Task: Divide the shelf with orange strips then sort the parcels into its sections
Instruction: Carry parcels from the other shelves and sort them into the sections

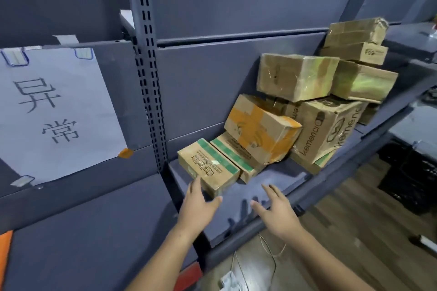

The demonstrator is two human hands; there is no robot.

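Behind both hands, stacked parcels point(295, 111) beside slotted upright point(147, 61).

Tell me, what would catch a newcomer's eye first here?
Probably the untidy heap of cardboard parcels on the grey shelf, one crossed with orange tape. Next, the white paper sign with two handwritten characters, taped up at left. Below, the left hand touches the nearest green-taped box; the right hand hovers open.

A parcel storeroom: grey slotted steel shelving point(146, 59) stacked with taped cartons point(296, 75) (handwritten sign point(54, 111)).
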